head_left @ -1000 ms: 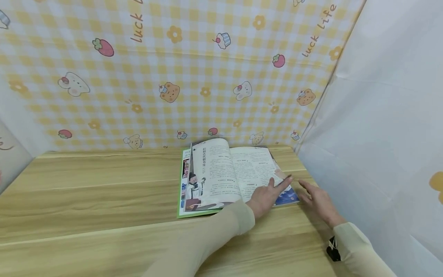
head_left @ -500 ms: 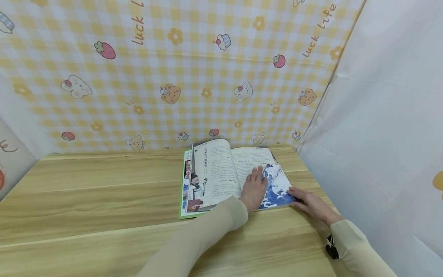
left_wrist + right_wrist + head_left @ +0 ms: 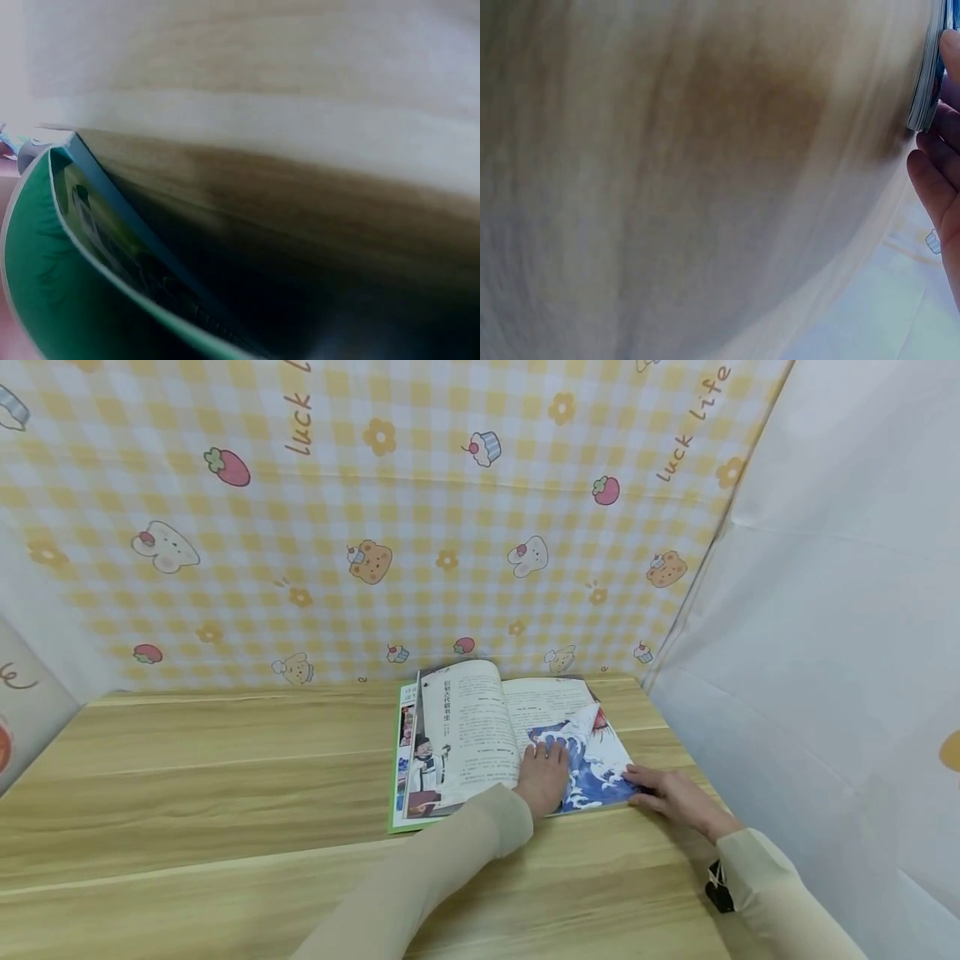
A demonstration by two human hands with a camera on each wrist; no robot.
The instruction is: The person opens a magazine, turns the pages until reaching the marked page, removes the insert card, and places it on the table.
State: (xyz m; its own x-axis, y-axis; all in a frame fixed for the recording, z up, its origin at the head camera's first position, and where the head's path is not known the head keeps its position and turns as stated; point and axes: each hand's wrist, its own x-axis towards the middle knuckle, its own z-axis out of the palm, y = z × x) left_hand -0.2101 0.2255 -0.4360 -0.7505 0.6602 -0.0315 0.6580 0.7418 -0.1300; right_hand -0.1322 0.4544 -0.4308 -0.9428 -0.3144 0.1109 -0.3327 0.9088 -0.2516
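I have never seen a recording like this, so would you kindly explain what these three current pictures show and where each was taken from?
No machine here: a person in beige sleeves works with two bare hands. The wide picture comes from a camera on the head, looking down at a light wooden table in front of a yellow checked cartoon backdrop. On the table lies an open illustrated magazine with a green cover edge. The left hand rests on a half-turned page showing a blue wave picture. The right hand touches the magazine's right edge, fingers fairly straight. The other two pictures come from cameras worn on the wrists, very close and blurred: the left one shows the magazine's green underside lifted off the wood, the right one shows fingertips by the stacked page edges.
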